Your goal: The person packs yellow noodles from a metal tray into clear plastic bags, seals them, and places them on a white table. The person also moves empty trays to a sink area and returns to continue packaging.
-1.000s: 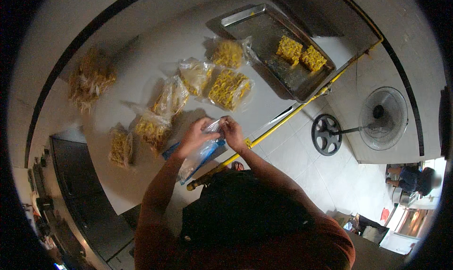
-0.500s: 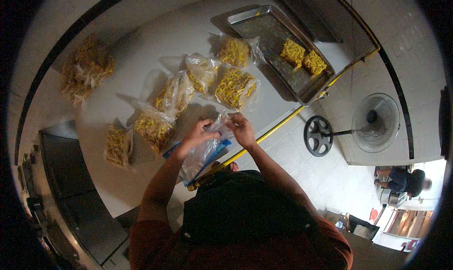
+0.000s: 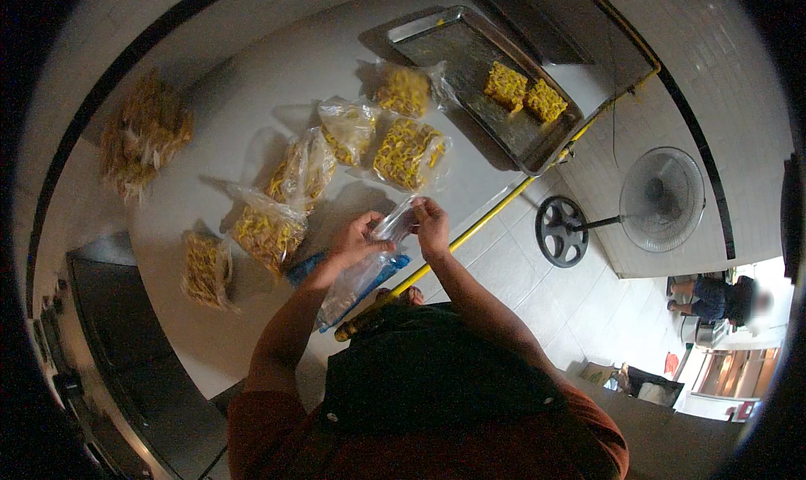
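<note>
Between my two hands is a clear, thin plastic bag (image 3: 393, 221), stretched above the near edge of the table. My left hand (image 3: 357, 238) grips one side of it with thumb and fingers curled in. The other side is pinched by my right hand (image 3: 431, 226). Below my hands, a blue and clear plastic packet (image 3: 389, 270) lies at the table edge. Just beyond them sits a bagged block of yellow, noodle-like strands (image 3: 409, 153). More such bags, among them a bag at left (image 3: 267, 231) and a tall bag (image 3: 300, 171), stand close by.
A metal tray (image 3: 470, 86) at the far right holds two unbagged yellow blocks (image 3: 507, 86). A heap of filled bags (image 3: 144, 136) lies far left. A yellow pipe (image 3: 487, 220) runs along the table edge. Right of it are a fan (image 3: 663, 198) and, farther off, a person (image 3: 714, 300).
The view has shifted slightly, so most of the scene sits a little farther left. The clear bag's upper part now looks straighter between my hands, which keep hold of it.
</note>
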Tool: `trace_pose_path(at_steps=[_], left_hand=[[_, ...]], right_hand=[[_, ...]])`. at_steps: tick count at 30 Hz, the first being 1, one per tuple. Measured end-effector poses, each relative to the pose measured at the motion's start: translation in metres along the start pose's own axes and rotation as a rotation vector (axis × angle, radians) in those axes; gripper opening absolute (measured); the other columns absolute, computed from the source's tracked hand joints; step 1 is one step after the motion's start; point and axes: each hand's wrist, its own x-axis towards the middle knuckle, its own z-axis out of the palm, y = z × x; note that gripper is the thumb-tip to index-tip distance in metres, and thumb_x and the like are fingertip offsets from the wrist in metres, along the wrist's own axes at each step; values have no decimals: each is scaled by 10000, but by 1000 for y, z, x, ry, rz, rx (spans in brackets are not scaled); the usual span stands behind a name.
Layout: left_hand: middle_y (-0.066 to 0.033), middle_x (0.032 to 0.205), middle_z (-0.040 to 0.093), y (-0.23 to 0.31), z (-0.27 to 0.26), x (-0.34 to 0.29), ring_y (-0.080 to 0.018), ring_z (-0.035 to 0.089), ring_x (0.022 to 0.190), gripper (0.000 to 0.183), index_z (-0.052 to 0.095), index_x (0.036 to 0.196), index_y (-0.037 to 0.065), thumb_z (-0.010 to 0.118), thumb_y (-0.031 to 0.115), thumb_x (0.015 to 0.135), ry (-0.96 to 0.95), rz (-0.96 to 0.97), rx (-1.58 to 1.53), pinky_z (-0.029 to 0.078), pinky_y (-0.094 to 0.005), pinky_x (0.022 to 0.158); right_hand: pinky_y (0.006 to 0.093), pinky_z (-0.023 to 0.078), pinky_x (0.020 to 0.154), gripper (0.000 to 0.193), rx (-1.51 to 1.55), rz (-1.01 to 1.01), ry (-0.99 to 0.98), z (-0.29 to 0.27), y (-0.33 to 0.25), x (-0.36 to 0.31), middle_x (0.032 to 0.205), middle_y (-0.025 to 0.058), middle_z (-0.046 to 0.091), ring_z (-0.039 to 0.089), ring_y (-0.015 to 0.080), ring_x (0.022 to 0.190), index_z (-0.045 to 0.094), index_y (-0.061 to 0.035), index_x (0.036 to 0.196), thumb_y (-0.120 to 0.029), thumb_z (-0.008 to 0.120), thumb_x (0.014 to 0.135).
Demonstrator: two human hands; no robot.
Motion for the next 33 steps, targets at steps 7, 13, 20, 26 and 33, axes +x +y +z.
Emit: trace_pose_path(at_steps=[7,13,20,26,33], left_hand=[[25,588,553,-25,-1,-8,-84,496,604,373,632,700,30,771,375,731,31,-116,47,423,-284,579],[10,775,602,-36,0,0,-76,519,711,355,631,868,28,834,242,671,-64,32,-261,458,-263,660],[27,751,555,-28,-16,5,-81,494,664,310,601,823,53,806,256,708,-157,-154,-293,437,-243,626],[-47,922,556,-66,-24,8,-165,515,845,339,622,845,105,786,361,695,-396,201,48,410,-287,750],[-98,1067,566,-24,-12,-5,-282,505,990,287,639,881,101,767,244,667,-429,628,567,399,-396,901]], right_hand=[[248,334,419,238,245,65,107,-18,-20,6,616,-14,443,422,95,470,516,-93,931,-331,533,929],[230,259,346,205,232,48,242,-26,-13,4,553,-53,387,339,59,403,507,-106,874,-300,520,939],[244,267,333,212,203,65,319,-35,20,12,543,-38,393,343,75,391,510,-114,863,-312,516,939],[271,351,441,237,195,-83,511,-83,22,35,628,-21,423,414,98,523,483,-109,806,-308,526,926],[284,371,486,244,18,-317,875,-250,-6,67,644,14,485,453,124,555,534,-59,824,-281,499,918]])
